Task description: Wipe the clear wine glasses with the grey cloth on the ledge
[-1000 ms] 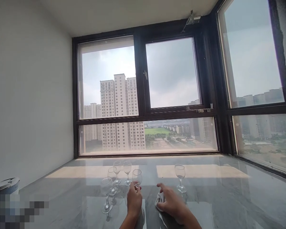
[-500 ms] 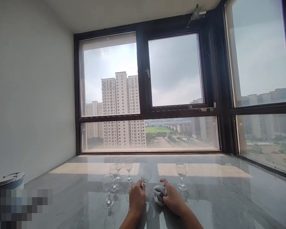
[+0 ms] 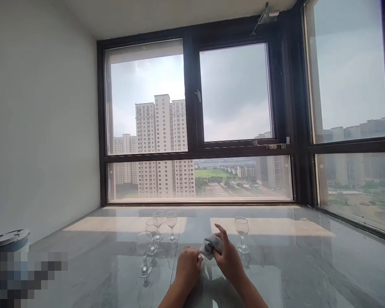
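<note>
My left hand (image 3: 188,263) is closed around a wine glass (image 3: 201,255), of which only a small clear part shows between the fingers and the cloth. A crumpled grey cloth (image 3: 211,246) is bunched in my right hand (image 3: 227,253), pressed against the glass, with the index finger stretched upward. The cloth hides most of the bowl. To the left of my hands stand several upright clear wine glasses, the nearest one (image 3: 144,252) in front of the others. Another upright wine glass (image 3: 242,233) stands just right of my right hand.
The glasses stand on a glossy grey stone surface (image 3: 109,265) that reflects them. A dark-framed window (image 3: 192,156) closes off the back and the right. On the left are a pale wall (image 3: 45,128) and a white lidded bucket (image 3: 9,239).
My right hand has brought the cloth up and left against the glass in my left hand. The glass bowl, visible above my left hand before, is now mostly covered.
</note>
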